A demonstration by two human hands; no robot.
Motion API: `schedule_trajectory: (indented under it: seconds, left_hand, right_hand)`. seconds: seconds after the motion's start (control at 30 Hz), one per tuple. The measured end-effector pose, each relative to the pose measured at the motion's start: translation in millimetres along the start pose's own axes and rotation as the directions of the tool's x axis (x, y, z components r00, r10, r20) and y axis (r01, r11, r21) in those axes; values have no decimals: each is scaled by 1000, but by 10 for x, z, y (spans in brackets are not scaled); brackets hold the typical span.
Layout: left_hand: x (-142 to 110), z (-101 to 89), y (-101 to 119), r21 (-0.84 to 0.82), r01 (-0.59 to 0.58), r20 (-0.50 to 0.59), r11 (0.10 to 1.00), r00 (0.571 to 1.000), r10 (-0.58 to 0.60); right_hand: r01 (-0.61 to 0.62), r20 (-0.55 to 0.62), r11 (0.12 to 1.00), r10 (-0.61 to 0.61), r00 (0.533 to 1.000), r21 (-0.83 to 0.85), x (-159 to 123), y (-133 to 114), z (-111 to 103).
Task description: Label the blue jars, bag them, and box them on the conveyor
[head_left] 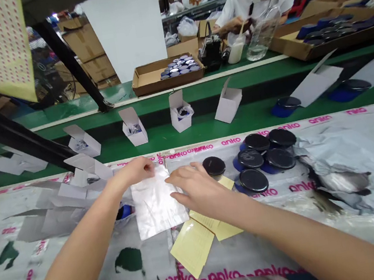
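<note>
A translucent white plastic bag (pixel 158 206) lies flat on the wrapped bench in front of me. My left hand (pixel 138 170) is closed at the bag's top left corner, its fingers curled and their tips partly hidden. Over the bag's right edge lies my right hand (pixel 192 184), fingers stretched out and thumb apart. Yellow printed slips (pixel 193 247) are spread below my right hand. Just beyond its fingers stands a black-lidded container (pixel 214 166). Several blue containers with black lids (pixel 253 180) are grouped further right.
Open white boxes (pixel 82 175) crowd the left; more white boxes (pixel 182 114) stand along the green conveyor (pixel 158 137). A torn grey plastic sheet (pixel 371 163) lies at right. Behind are a carton of lids (pixel 142 83), a clear jug (pixel 260 43) and a person in white (pixel 240 4).
</note>
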State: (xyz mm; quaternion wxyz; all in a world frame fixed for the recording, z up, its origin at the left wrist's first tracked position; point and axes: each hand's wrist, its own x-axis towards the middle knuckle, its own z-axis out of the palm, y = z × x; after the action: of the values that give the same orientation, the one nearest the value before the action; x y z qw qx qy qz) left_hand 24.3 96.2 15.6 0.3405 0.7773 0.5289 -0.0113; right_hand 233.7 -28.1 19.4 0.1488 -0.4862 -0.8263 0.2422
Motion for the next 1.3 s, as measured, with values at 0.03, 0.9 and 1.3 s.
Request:
schedule_trajectory:
  seconds: [0.03,0.9,1.3]
  left_hand:
    - [-14,-6,7,-14,0,-35,1000,999,0]
    - [-488,691,611,-961,-59,-101,270,985,-141]
    - [-633,683,472,-708,-468,-681,529,651,-335]
  right_hand:
    - [-6,-17,999,6,1000,37,-9,15,57]
    - [111,-391,743,213,895,660,-31,232,196]
    - [-173,-413,984,177,894,48,-407,542,-260]
